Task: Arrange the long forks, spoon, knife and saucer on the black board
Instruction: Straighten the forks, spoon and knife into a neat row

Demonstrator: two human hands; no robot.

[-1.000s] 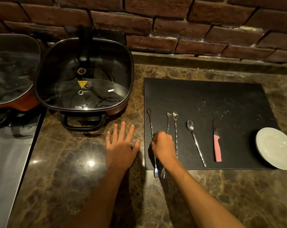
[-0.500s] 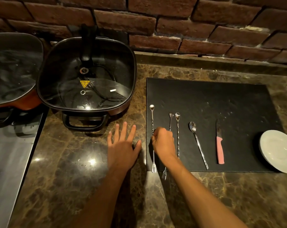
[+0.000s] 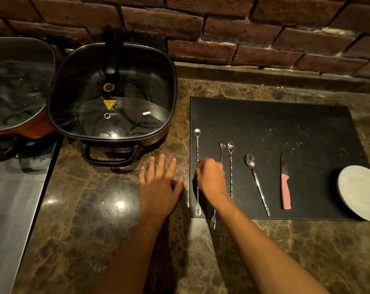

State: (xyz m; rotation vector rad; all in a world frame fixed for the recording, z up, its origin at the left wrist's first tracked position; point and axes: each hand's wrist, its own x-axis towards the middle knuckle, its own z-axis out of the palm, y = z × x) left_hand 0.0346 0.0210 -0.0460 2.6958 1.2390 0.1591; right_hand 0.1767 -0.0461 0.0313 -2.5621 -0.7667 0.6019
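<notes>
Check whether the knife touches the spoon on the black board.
Apart. The head view shows the pink-handled knife lying right of the spoon, with a clear strip of bare black board between them along their whole length.

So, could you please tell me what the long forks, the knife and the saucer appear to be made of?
Long forks: polished metal, probably steel, with twisted stems that catch the light. Knife: dark blade, apparently metal, on a matt pink handle, likely plastic. Saucer: glossy white, probably glazed ceramic, though it could be melamine.
</notes>
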